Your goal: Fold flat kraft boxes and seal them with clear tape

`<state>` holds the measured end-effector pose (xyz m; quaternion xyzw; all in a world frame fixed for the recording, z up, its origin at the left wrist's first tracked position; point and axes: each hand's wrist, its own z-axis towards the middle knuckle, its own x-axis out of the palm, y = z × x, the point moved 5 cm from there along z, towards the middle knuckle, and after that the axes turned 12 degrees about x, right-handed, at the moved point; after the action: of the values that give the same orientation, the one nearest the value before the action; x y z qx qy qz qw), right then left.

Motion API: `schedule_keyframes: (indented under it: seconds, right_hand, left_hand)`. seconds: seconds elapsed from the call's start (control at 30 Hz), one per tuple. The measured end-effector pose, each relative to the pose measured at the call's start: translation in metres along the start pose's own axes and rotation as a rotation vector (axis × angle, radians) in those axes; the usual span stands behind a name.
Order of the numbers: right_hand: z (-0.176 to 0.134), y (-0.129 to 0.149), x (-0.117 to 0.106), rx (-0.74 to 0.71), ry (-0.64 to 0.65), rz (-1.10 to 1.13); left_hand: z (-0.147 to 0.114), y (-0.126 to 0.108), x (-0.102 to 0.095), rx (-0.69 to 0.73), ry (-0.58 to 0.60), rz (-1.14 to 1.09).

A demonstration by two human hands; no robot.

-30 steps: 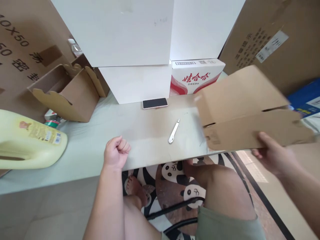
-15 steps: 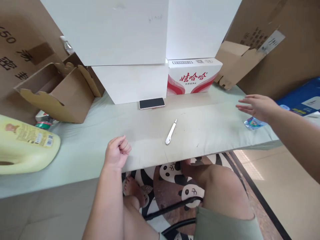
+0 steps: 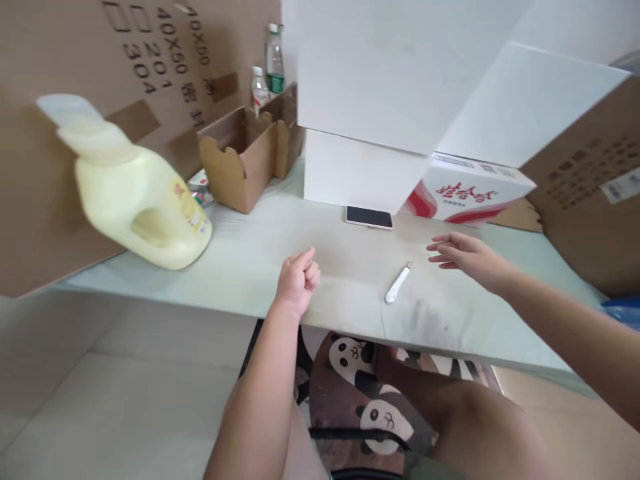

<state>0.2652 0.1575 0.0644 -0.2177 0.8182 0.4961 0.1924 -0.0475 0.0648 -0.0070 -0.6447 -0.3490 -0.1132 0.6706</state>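
A white utility knife (image 3: 398,283) lies on the pale green cloth of the table, its tip pointing away from me and to the right. My left hand (image 3: 299,280) is closed in a fist to the left of the knife, above the cloth near the front edge; nothing shows in its fingers. Off to the knife's right, my right hand (image 3: 460,255) hovers with its fingers stretched out and holds nothing. A phone (image 3: 369,217), dark screen up, rests behind the knife against the white panels.
White panels (image 3: 360,167) stand at the back beside a red-and-white carton (image 3: 467,192). On the left are a yellow jug (image 3: 145,200), an open cardboard box (image 3: 240,167) and plastic bottles (image 3: 275,63). Large brown cardboard (image 3: 580,173) rises on the right.
The view has turned left, showing more of the jug and bottles. My right hand has come left from beside a blue packet towards the knife. My left hand stays closed.
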Motion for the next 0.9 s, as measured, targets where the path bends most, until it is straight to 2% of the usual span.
schedule_keyframes:
  seconds: [0.13,0.27,0.4,0.47,0.53,0.63,0.7,0.8,0.87,0.9]
  right_hand:
    - [0.010,0.056,0.092,-0.215,0.177,-0.209]
    - [0.013,0.122,0.189,-0.509,0.239,-0.398]
    - [0.002,0.204,0.269,-0.789,0.202,-0.452]
    - [-0.002,0.244,0.297,-0.909,0.140,-0.469]
    - [0.000,0.273,0.316,-0.937,0.056,-0.540]
    - [0.012,0.288,0.324,-0.887,-0.071,-0.677]
    - [0.017,0.279,0.315,-0.878,-0.149,-0.728]
    - [0.009,0.246,0.278,-0.952,-0.209,-0.757]
    - [-0.007,0.214,0.242,-1.049,-0.219,-0.743]
    - [-0.018,0.197,0.220,-1.101,-0.249,-0.718]
  left_hand:
    - [-0.001,-0.016,-0.017,0.039,0.008,-0.012]
    - [0.003,-0.028,-0.031,0.046,-0.015,0.001]
    - [0.006,-0.032,-0.040,0.005,-0.076,-0.004]
    - [0.007,-0.034,-0.042,0.011,-0.085,0.010]
    - [0.008,-0.034,-0.045,0.021,-0.079,0.037]
    - [0.008,-0.033,-0.048,0.012,-0.082,0.067]
    - [0.009,-0.035,-0.053,0.067,-0.150,0.072]
    - [0.005,-0.050,-0.072,0.341,-0.470,0.061]
    - [-0.002,-0.059,-0.085,0.530,-0.680,0.032]
    - [-0.004,-0.062,-0.089,0.598,-0.736,0.017]
